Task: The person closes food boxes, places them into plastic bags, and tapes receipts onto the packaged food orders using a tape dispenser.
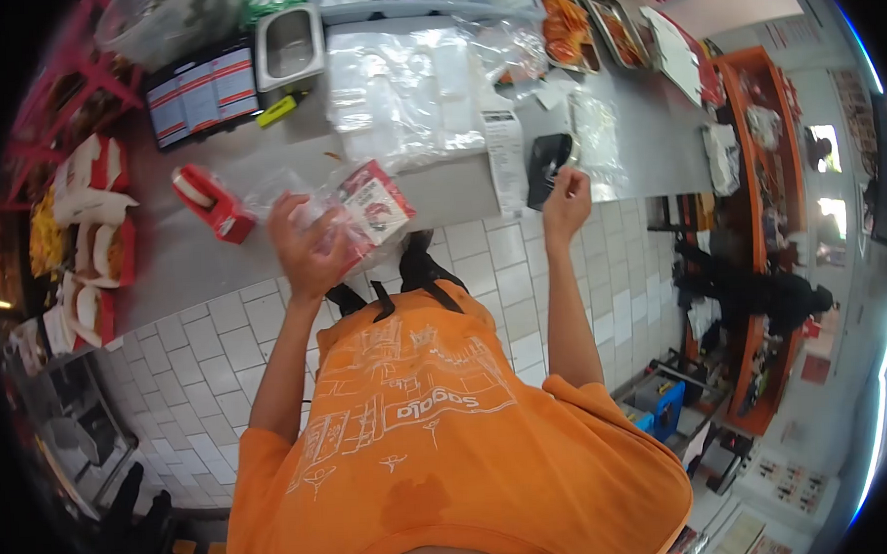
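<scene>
My left hand [309,248] is curled around a clear plastic bag [272,193] at the table's front edge. Inside or against that bag sits a red and white printed box [376,209], tilted to the right of my fingers. My right hand [567,204] has its fingers pinched together beside a small black object [548,161] on the table; what the fingertips hold, if anything, is too small to make out. A printed paper receipt [506,160] lies just left of the black object. Left of my left hand stands a red tape dispenser [213,203].
Stacked clear plastic bags [406,90] lie mid-table. Behind the dispenser are a tablet [203,94], a yellow marker [277,111] and a metal container [290,46]. Boxed burgers [96,253] with fries stand at left. Food trays [616,32] sit at back right; an orange shelf [754,244] stands beyond.
</scene>
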Demonstrator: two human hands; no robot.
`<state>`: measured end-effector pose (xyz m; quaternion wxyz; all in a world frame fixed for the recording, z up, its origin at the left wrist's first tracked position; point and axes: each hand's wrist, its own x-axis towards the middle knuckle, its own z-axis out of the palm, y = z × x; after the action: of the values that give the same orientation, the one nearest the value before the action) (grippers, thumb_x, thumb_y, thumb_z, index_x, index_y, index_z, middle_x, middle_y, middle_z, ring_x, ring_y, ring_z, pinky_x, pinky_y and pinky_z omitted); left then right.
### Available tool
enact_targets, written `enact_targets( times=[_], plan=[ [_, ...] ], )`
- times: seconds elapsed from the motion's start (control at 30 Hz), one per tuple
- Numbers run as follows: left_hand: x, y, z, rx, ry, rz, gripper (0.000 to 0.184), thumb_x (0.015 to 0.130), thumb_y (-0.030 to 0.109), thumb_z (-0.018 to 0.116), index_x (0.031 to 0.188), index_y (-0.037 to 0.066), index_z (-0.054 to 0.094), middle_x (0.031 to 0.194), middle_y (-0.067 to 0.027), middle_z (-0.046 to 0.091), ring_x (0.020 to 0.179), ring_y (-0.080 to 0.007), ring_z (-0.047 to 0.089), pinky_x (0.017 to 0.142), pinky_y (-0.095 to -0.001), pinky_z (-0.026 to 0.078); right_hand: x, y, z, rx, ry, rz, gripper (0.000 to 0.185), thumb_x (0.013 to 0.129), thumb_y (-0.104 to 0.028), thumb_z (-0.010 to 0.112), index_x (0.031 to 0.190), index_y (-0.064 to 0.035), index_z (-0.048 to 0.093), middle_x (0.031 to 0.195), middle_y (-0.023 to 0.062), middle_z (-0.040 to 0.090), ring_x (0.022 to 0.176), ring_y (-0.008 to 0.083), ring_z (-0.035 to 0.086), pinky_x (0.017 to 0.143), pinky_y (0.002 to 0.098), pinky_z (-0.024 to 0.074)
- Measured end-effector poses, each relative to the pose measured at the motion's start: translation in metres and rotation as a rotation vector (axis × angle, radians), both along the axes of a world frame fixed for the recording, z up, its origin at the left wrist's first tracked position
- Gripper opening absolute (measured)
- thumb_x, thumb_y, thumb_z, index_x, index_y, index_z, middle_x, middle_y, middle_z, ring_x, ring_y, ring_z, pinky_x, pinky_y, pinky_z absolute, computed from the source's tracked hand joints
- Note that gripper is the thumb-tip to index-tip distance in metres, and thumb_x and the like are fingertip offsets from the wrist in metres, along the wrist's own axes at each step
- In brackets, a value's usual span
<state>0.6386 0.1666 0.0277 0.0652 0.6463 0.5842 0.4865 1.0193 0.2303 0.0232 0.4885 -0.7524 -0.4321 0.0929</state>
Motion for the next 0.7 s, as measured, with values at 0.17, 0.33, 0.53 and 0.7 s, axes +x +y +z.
enact_targets(
  times=[0.17,0.33,0.53,0.7],
  plan=[
    [0.087,-0.019,0.042,-0.114,-0.151,-0.566,0.015,0.080,0.011,0.073,0.094,0.010,0.077,0.095,-0.0082,0.069,0.089,-0.0248,0.064,0.084,-0.0362,0.050,0.091,-0.024,-0.017,-0.330,0.357,-0.079,0.035,0.098,-0.038,0.065,0.106,-0.0053,0.073,0.080,-0.0057,0.051,0.070,0.0099,0.043,0.069,0.0230,0.0396],
    [0.247,0.022,-0.023,-1.130,-0.862,-0.958,0.033,0.101,0.030,0.056,0.108,0.003,0.074,0.109,-0.0071,0.072,0.104,-0.0165,0.064,0.081,-0.0324,0.051,0.092,-0.001,-0.025,-0.551,0.612,0.157,0.039,0.093,-0.043,0.067,0.100,-0.0065,0.077,0.091,-0.0001,0.069,0.079,0.0123,0.051,0.080,0.0338,0.0413],
    [0.336,0.043,-0.060,-1.168,-0.920,-0.564,0.029,0.095,0.028,0.068,0.103,0.001,0.075,0.097,-0.0096,0.075,0.086,-0.0142,0.068,0.074,-0.0288,0.050,0.085,-0.129,-0.017,-0.766,0.689,0.287,0.036,0.093,-0.037,0.071,0.096,-0.0022,0.079,0.088,0.0035,0.074,0.084,0.0107,0.061,0.072,0.0293,0.0463],
    [0.363,0.029,-0.083,-0.862,-0.478,-0.227,0.021,0.084,0.019,0.079,0.089,-0.001,0.077,0.072,-0.0093,0.073,0.062,-0.0138,0.064,0.061,-0.0284,0.049,0.120,-0.110,-0.047,-0.915,0.501,0.427,0.032,0.093,-0.035,0.071,0.090,-0.0045,0.079,0.080,0.0096,0.072,0.070,0.0163,0.062,0.066,0.0336,0.0475]
  ],
)
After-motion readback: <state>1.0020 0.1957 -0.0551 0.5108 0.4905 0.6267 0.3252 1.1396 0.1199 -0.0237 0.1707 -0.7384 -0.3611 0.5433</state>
